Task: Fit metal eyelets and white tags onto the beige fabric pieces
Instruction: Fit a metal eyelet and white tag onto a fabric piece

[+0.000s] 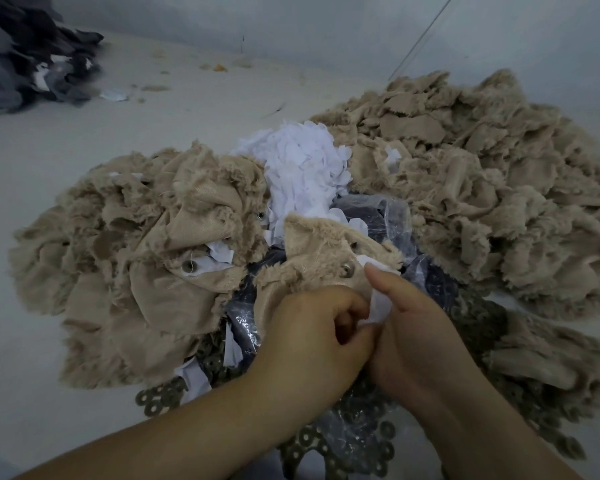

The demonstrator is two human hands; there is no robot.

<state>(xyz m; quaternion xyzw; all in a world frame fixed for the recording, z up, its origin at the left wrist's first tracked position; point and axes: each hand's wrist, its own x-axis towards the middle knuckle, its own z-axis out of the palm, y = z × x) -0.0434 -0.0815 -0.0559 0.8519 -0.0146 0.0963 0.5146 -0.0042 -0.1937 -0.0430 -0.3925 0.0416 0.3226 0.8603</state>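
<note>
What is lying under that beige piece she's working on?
Under the beige fabric piece lie crinkled clear plastic over something dark, and metal washers nearer the person. Whatever sits directly beneath the piece is covered.

The beige pieces (146,258) on the left and the big heap (482,174) far right are woven cloth, matt, finely ribbed, with rough frayed edges. The white tags (305,168) between them look like thin, smooth, matt fabric or paper. Eyelets (346,270) set in the cloth are shiny metal. Near the hands, loose washers (160,396) are dull, dark metal. A clear plastic bag (388,216) is glossy and crinkled. The floor (49,140) is pale, matt and smooth.
</note>
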